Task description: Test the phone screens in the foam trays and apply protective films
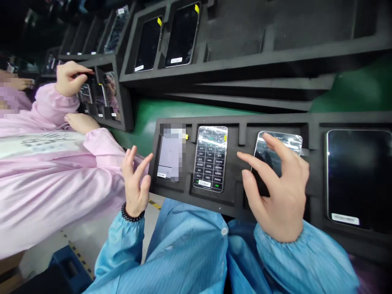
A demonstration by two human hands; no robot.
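Observation:
My left hand (136, 183) is raised beside the left end of a black foam tray (239, 204), its fingers apart and nothing in it. Nearest to it lies a smartphone with a pale lit screen (170, 157), partly blurred out. A second smartphone (210, 159) shows a grid of dark buttons and carries a white label. Over a third smartphone (294, 141) hovers my right hand (278, 183), fingers spread and curved; it hides much of that phone, and contact is unclear. Farther right rests a larger dark-screened device (358, 175) with a white label.
Behind, another black foam tray (232, 61) holds two dark phones (182, 36) with yellow tabs, stacked above more trays on a green surface (153, 114). At left, a co-worker in a pink sleeve (49, 100) reaches over a smaller phone tray (122, 98). A blue crate (67, 265) stands below.

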